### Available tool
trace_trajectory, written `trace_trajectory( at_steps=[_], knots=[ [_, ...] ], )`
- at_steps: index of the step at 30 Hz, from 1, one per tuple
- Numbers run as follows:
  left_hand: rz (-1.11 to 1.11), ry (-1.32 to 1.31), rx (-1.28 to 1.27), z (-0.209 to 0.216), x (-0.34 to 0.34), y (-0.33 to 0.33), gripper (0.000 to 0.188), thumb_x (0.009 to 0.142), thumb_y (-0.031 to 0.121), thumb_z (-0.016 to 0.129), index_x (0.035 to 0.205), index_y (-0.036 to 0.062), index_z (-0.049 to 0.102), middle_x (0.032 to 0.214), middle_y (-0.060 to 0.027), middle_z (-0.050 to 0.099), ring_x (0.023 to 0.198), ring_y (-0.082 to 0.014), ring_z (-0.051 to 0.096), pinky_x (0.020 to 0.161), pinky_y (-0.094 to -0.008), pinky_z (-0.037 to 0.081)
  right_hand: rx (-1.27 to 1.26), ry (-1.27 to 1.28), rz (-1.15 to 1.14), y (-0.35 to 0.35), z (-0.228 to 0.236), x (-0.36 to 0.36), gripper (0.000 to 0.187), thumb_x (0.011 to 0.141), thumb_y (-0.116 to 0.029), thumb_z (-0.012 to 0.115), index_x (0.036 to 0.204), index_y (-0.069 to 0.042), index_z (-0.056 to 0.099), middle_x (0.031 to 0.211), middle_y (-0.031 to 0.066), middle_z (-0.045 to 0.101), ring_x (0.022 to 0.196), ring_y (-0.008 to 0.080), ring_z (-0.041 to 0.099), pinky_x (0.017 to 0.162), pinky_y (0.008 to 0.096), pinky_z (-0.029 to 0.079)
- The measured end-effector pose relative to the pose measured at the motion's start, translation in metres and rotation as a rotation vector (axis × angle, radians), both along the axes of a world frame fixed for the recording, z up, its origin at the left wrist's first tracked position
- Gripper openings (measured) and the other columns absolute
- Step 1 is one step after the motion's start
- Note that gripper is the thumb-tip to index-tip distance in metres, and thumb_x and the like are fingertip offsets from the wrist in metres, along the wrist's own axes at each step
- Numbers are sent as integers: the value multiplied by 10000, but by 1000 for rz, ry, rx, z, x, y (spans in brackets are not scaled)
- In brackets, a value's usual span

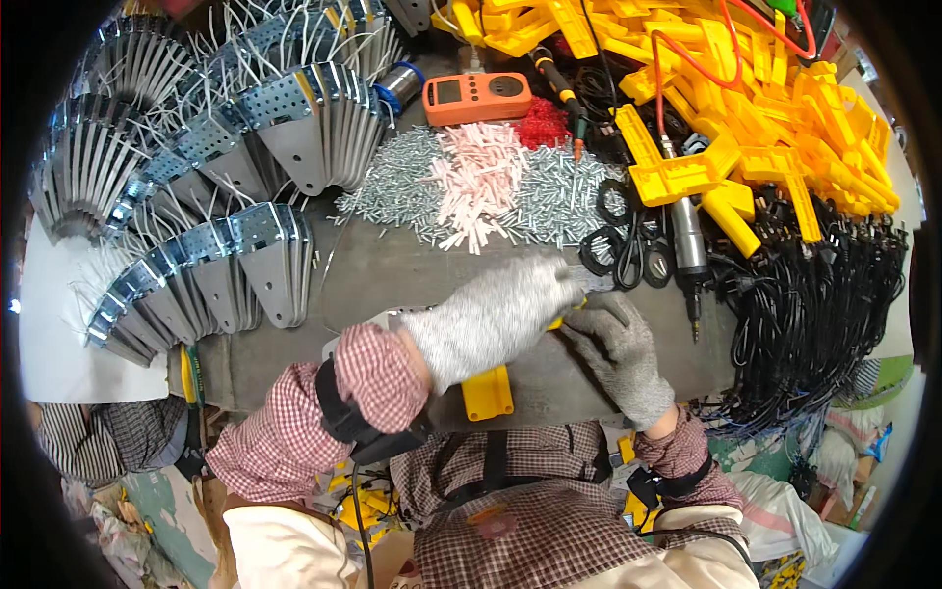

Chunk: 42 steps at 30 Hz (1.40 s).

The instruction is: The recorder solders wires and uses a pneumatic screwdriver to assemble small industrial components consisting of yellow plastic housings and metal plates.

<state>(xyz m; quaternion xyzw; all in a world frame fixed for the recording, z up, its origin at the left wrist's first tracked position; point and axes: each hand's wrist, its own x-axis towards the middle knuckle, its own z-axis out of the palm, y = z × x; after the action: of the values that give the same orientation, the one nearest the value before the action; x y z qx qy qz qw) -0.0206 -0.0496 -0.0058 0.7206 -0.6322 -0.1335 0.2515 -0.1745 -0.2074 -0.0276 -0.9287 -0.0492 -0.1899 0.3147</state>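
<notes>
Both my hands wear grey knit gloves. My left hand (510, 309) reaches across the bench toward the right one; it is smeared by motion and its fingers do not show clearly. My right hand (623, 348) is beside it with bent fingers, its fingertips closed at a small bit of yellow showing between the hands. A yellow plastic housing (487, 395) pokes out below my left wrist near the bench's front edge. The left hand and forearm hide the middle; I cannot tell whether both yellow bits are one piece.
Silver screws (392, 187), pale pink sleeves (479, 182) and an orange meter (477, 98) lie ahead. Metal brackets (280, 260) with white wires stand left. Yellow housings (775, 128) are heaped right, above black cables (795, 324). A power screwdriver (687, 240) hangs at right.
</notes>
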Motion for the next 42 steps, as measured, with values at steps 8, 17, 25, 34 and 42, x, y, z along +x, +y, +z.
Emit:
trace_trajectory(
  at_steps=[8,17,25,34,42],
  knots=[
    [169,-153,-119,-5,-23,21,432,981,256,600,1355,43,564,1206,-176,663,1089,-358,655,943,-437,530,4,-52,-11,3,-2,5,248,766,-57,793,993,-67,695,1182,126,629,1155,365,579,957,451,492],
    [774,-591,193,-31,75,102,383,891,76,594,1266,10,556,1196,-247,629,1018,-426,643,890,-486,538,8,37,75,1,0,9,313,849,-56,720,1149,-75,634,1254,116,622,1202,362,564,1029,464,459],
    [347,830,-6,3,42,89,158,966,93,643,1092,9,689,1096,-88,688,1068,-190,636,1010,-339,482,-60,21,57,-6,-3,7,317,848,-65,722,1151,-73,630,1240,111,626,1177,339,575,1010,458,464],
    [165,688,-60,0,42,86,204,953,89,633,1135,10,681,1102,-127,671,1055,-246,643,946,-376,506,-70,-19,61,3,-5,9,319,831,-29,729,1132,-59,630,1216,121,640,1151,341,589,993,470,470],
    [228,-77,-90,23,7,84,388,851,169,734,1216,52,677,1162,-141,668,1061,-316,641,975,-443,464,-496,79,-686,-97,38,8,328,897,-170,683,1170,-6,600,1129,215,659,1046,379,630,867,457,535]
  ],
)
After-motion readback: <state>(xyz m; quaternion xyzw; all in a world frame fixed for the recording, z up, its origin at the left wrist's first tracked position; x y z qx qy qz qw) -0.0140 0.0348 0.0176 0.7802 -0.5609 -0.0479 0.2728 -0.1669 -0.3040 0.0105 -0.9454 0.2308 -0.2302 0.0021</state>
